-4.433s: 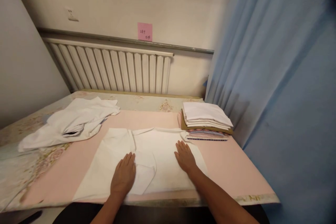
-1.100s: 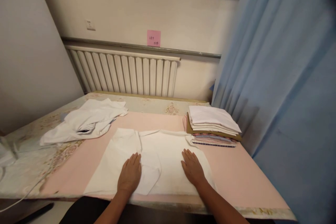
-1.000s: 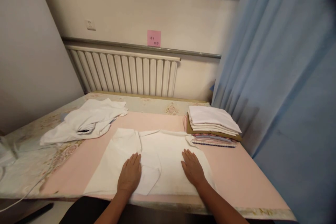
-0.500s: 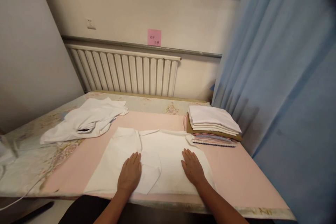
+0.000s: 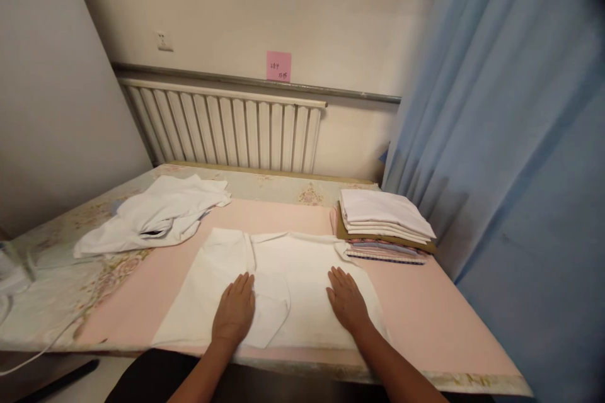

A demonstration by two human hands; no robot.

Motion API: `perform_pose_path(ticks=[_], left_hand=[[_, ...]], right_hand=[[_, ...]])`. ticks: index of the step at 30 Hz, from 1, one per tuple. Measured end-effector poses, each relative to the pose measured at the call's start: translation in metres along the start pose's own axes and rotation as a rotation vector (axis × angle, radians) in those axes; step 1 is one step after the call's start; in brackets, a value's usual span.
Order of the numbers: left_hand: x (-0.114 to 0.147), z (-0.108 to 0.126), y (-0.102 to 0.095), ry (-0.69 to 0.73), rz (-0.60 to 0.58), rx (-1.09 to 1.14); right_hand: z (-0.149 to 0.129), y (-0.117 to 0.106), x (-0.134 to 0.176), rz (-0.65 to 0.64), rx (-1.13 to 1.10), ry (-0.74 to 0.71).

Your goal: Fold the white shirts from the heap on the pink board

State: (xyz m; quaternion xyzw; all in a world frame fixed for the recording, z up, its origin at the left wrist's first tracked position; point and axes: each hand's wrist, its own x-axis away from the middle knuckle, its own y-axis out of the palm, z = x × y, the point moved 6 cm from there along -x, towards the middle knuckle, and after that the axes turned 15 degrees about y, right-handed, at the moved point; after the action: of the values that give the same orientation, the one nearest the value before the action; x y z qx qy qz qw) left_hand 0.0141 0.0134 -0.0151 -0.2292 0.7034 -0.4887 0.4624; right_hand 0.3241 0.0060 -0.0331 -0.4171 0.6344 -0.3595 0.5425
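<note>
A white shirt point(image 5: 307, 302) lies spread on a pink cloth point(image 5: 435, 321), with one sleeve folded across its left half. My left hand point(image 5: 235, 307) rests flat on the shirt beside that folded sleeve, fingers stretched forward. On the shirt's right part lies my right hand point(image 5: 347, 299), also flat, its thumb slightly apart. Neither hand grips anything. Small creases run along the shirt's far edge.
A stack of folded clothes point(image 5: 385, 220) stands at the right, beside a blue curtain point(image 5: 491, 138). To the left lies a loose heap of white garments point(image 5: 161, 214). A radiator point(image 5: 227, 126) is behind the table, and a white cable point(image 5: 42, 352) hangs at the front left.
</note>
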Motion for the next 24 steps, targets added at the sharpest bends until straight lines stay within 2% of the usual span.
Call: perform_pose_path(ticks=[24], left_hand=[[0.0017,-0.0015,0.0056,0.004,0.02,-0.008]], right_hand=[[0.0022,0.0043,0.0008,0.006,0.004,-0.016]])
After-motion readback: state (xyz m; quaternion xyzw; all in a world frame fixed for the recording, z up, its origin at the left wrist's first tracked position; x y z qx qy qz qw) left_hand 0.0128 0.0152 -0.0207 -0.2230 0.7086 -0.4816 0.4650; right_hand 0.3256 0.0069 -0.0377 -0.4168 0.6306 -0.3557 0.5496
